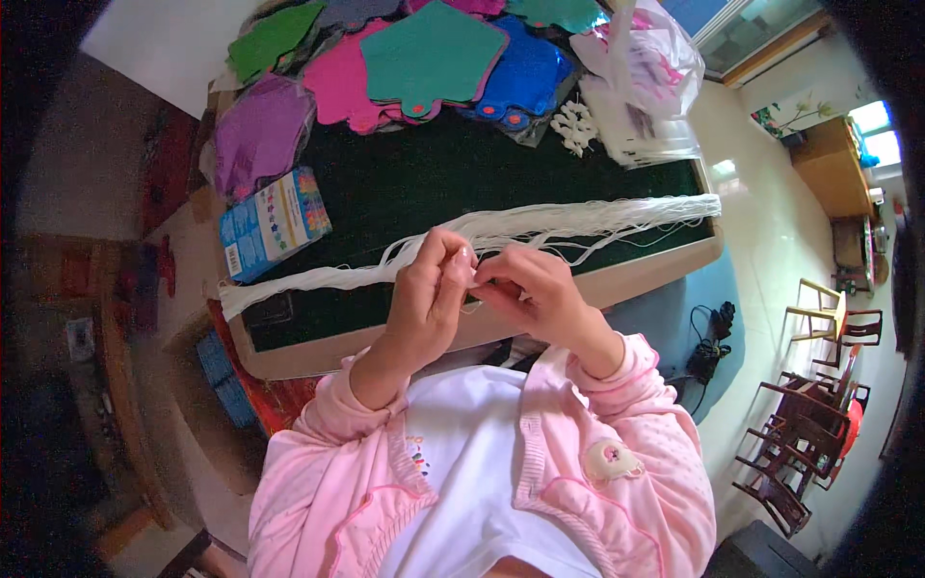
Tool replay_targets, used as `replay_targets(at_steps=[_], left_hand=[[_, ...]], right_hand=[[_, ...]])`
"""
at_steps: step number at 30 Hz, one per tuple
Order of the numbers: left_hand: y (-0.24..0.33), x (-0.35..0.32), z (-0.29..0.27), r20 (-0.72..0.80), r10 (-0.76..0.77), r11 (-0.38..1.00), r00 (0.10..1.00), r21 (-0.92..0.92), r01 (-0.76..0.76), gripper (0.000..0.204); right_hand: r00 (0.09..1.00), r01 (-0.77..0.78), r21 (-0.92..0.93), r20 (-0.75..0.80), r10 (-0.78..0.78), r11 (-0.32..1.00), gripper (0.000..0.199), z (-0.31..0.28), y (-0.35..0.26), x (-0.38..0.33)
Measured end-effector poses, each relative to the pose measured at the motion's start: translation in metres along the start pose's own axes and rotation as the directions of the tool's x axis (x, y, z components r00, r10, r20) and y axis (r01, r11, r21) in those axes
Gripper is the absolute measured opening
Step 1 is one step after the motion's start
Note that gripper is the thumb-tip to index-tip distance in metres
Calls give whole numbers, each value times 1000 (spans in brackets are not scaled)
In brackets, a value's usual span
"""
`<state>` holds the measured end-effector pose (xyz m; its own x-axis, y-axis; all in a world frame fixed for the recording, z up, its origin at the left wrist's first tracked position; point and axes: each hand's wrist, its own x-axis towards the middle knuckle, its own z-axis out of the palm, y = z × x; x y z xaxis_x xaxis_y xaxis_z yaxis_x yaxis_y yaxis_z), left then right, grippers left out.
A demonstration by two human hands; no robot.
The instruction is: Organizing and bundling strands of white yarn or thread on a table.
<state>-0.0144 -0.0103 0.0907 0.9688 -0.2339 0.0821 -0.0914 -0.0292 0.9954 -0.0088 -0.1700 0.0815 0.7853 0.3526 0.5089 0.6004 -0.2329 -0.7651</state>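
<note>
Stretching left to right, the dark green surface [405,173] with a beige rim carries everything close by. Across its near part lies a long bundle of white strands [597,220], gathered narrow at the left end and spread looser past the middle. It should be light, limp and soft, with single strands apt to slip or tangle, so a gathered end looks the best place to take hold. On the far side sit stacked coloured sheets [434,58], with a clear-and-white plastic bag [641,63] to their right; a blue package [275,226] lies at the left, and a small white cluster [575,129] beside the bag. The left hand [426,294] and right hand [533,287] meet over the bundle's near side, fingers curled and fingertips pinched narrow, almost touching. A fine pale loop [470,308] shows just below them; exactly what each pinches I cannot tell.
</note>
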Motion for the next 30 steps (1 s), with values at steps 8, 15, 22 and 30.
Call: replay_targets(at_steps=[8, 15, 22, 30], left_hand=[[-6, 17, -26, 94, -344, 904, 934, -237, 357, 40], [-19, 11, -36, 418, -426, 809, 803, -222, 544, 17], [-9, 6, -19, 166, -135, 991, 977, 26, 132, 16], [-8, 6, -23, 262, -354, 904, 898, -151, 400, 15]], right_hand=[[972, 198, -134, 153, -178, 971, 21, -25, -2, 9], [981, 103, -82, 176, -87, 991, 17, -25, 7, 4], [938, -331, 201, 178, 298, 922, 14, -23, 8, 4], [987, 54, -68, 154, -43, 996, 13, -19, 11, 8]])
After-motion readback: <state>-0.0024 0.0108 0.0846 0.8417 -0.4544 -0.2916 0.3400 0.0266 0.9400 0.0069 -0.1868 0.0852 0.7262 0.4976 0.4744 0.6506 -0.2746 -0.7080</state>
